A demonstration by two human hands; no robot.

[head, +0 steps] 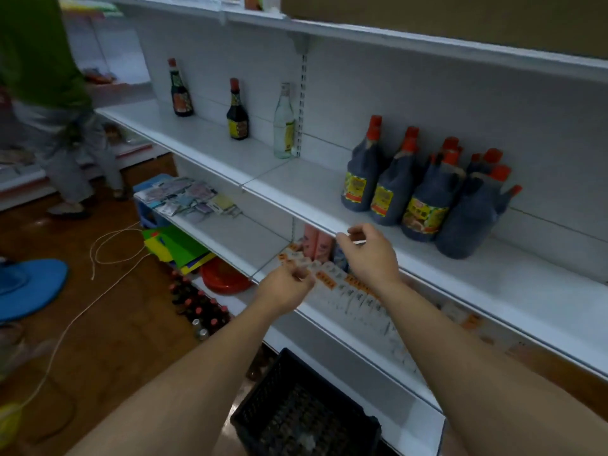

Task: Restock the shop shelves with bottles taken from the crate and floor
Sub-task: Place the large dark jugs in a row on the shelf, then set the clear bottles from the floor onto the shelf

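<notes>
Both my arms reach out toward the white shelves. My left hand [286, 286] hangs with loosely curled fingers in front of the lower shelf and holds nothing. My right hand [368, 255] is higher, at the front edge of the middle shelf [296, 199], fingers loosely curled and holding nothing. Several large dark bottles with red caps [424, 189] stand grouped on that shelf to the right. Further left stand two small dark bottles [237, 113] and a clear bottle [283, 126]. A black crate [296, 409] sits on the floor below my arms. Small red-capped bottles [197, 304] stand on the floor.
White boxes with orange labels [342, 287] line the lower shelf, with packets [184, 195] further left. A red basin [223, 274], green and yellow sheets [177, 248], a blue object [29, 284] and a white cord [98, 258] lie about the wooden floor. A person in green [42, 93] stands at left.
</notes>
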